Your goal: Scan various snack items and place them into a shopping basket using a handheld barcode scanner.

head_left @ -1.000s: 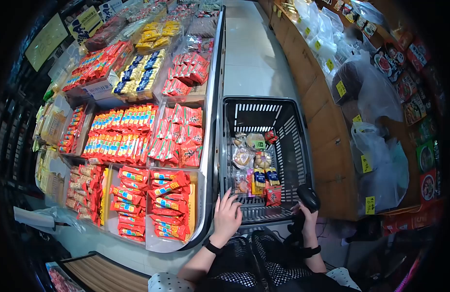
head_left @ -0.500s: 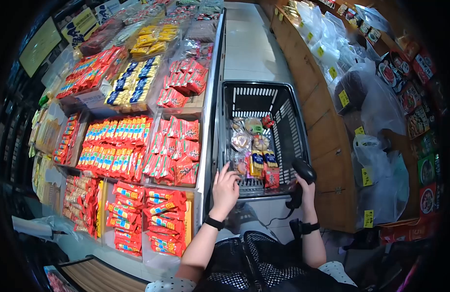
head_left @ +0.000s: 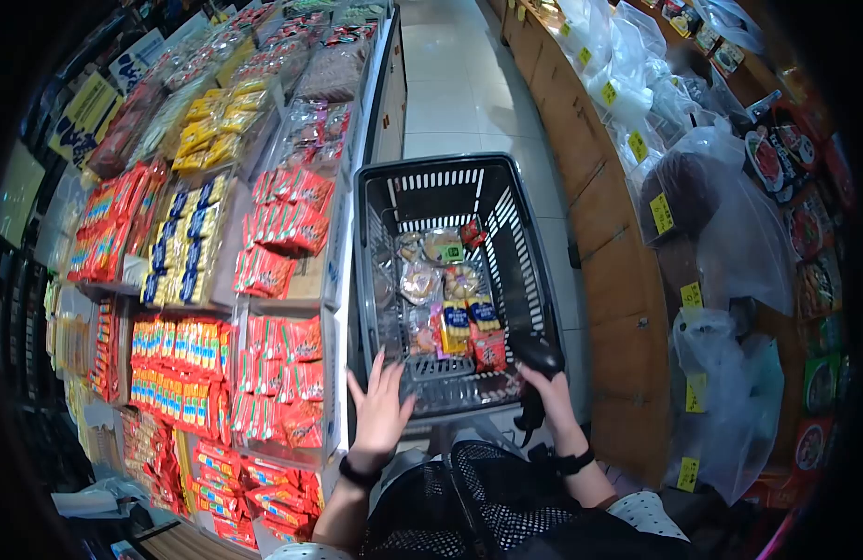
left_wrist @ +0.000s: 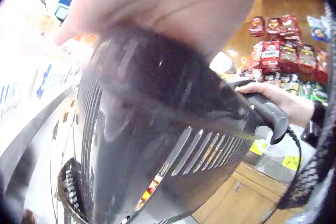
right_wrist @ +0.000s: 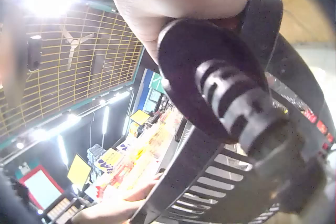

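Note:
A black slatted basket [head_left: 394,171] sits in front of me with several packaged foods near its middle. Among them are round items in clear wrap [head_left: 420,282], yellow-and-blue packs [head_left: 455,329] and a red packet [head_left: 490,349]. My left hand [head_left: 380,413] lies at the basket's near left corner, fingers straight and spread. The left wrist view shows its palm over the rim. My right hand [head_left: 553,397] grips a black barcode scanner [head_left: 537,353] by its handle at the near right corner. Its cord [left_wrist: 299,153] hangs from the handle, beside the basket wall [left_wrist: 157,145].
Left stands a display counter with bins of red snack packs [head_left: 280,338] and yellow-and-blue packs [head_left: 181,247]. Along the right runs a wooden cabinet [head_left: 627,327] topped by clear plastic bags [head_left: 730,373] with yellow price tags. A tiled aisle floor [head_left: 459,79] stretches ahead between them.
The basket and both hands have shifted left in view, and the left counter's snacks have slid down and left. The left fingers have spread wider. The right hand keeps its grip on the scanner.

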Available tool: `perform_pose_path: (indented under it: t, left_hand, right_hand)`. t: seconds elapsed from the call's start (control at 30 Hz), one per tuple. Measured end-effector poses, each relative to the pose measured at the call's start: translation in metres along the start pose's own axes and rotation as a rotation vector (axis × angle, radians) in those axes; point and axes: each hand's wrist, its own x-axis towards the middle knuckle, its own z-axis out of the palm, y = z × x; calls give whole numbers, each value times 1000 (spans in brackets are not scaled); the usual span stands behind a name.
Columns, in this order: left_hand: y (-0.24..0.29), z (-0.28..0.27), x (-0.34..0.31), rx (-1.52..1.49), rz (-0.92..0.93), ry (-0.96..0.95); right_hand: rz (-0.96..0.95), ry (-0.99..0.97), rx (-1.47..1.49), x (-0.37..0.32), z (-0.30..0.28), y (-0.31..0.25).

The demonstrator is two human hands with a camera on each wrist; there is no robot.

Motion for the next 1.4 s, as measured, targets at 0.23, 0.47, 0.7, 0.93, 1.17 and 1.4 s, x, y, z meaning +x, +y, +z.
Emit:
perform_pose_path:
  t: [0.23, 0.47, 0.7, 0.93, 1.17, 1.4]
  left_hand:
    - [56, -8, 101, -160, 326, -254]
    - [80, 215, 162, 381, 249, -393]
    - [74, 239, 151, 361, 86, -205]
    - [74, 236, 132, 630, 256, -382]
    - [59, 226, 146, 199, 127, -357]
    - [41, 223, 155, -48, 53, -501]
  right_hand:
    - [292, -82, 293, 40, -41, -12]
    - [302, -140, 472, 50, -53, -15]
    - [263, -134, 388, 51, -43, -13]
    - [261, -78, 439, 42, -46, -3]
    - [227, -80, 430, 47, -44, 2]
    - [110, 6, 488, 40, -38, 7]
